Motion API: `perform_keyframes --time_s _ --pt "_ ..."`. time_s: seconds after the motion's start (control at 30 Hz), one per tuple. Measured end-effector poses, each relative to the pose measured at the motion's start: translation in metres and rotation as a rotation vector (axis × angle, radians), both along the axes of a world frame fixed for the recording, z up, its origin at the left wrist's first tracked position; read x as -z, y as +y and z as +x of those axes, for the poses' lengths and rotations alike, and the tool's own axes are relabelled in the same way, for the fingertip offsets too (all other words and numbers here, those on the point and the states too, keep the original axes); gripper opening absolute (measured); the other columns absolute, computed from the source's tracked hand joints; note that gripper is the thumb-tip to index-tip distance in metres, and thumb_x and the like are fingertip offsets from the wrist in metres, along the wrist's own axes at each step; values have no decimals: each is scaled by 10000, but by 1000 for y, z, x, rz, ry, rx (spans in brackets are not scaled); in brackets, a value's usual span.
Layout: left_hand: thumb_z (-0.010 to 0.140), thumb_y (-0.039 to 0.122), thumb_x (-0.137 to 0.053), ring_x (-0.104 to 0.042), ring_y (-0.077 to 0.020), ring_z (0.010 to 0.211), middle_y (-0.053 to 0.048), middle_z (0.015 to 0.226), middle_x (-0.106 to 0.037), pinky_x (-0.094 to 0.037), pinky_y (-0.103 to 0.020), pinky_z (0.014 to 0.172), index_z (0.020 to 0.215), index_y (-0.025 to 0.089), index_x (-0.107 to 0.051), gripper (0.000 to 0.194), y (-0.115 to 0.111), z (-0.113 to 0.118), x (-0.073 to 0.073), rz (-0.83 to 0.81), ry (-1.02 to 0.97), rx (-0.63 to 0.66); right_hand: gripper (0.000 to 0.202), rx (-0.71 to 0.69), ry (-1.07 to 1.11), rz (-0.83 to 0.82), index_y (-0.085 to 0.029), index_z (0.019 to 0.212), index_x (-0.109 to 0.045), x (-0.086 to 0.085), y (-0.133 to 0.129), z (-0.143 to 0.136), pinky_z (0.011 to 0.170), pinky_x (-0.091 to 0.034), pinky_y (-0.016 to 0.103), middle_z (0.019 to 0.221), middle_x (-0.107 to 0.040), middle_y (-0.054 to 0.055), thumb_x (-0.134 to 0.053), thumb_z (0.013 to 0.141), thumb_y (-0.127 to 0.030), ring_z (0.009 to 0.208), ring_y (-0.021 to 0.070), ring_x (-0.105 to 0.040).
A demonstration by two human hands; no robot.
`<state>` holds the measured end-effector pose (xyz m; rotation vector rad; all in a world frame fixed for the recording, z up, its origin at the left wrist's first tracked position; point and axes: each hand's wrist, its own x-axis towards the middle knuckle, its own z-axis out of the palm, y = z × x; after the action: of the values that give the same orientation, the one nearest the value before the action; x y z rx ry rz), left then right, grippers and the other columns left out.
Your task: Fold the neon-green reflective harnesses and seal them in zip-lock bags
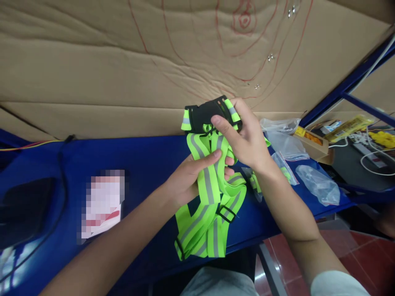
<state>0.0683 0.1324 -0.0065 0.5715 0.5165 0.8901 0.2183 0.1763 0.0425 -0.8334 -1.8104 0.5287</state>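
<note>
One reflective strap harness (212, 201) is in hand, neon green with grey bands, held above the blue table (145, 164). One black buckle (207, 114) sits at its top end. The right hand (243, 137) grips that buckle, thumb across its front face and fingers curled behind. The left hand (188, 176) is closed around the bunched straps lower down, thumb lying over the top strap. The loose loops hang below both hands, past the table's front edge.

At the right end of the table lie three clear plastic bags (317, 185) (one shows a red zip strip); at least one holds something green, and the contents of the others cannot be made out. One open cardboard box (314, 144) beside them holds orange items. One white card (103, 203) lies at the left. A cardboard sheet (123, 61) with red pen lines backs the table.
</note>
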Motion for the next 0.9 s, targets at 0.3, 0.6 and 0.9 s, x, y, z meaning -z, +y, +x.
perform_keyframes --time_s 0.3,0.6,0.9 --pt "751 546 -917 -805 -245 873 -101 1110 -815 -688 -360 825 1192 164 -766 603 8 -37 -27 219 21 102 358 -224 -370 442 -293 1191 -799 -16 10 29 1191 -479 482 1405 -711 9 -510 1024 -162 1330 228 -647" --pt "825 442 -883 -811 -266 818 -107 1054 -820 -688 -338 691 1194 186 -737 472 10 -34 -30 343 318 -181 469 -453 -86 -69 -277 1412 -600 -15 11 31 1138 -564 395 1554 -575 35 -683 970 -410 1473 242 -543" --pt "834 340 -880 -812 -268 868 -100 1060 -827 -687 -383 789 1184 186 -755 403 9 -26 -23 231 209 -60 273 -271 1 -211 -222 1011 -672 -8 -5 7 608 -648 296 873 -709 -24 -763 935 -469 649 136 -680"
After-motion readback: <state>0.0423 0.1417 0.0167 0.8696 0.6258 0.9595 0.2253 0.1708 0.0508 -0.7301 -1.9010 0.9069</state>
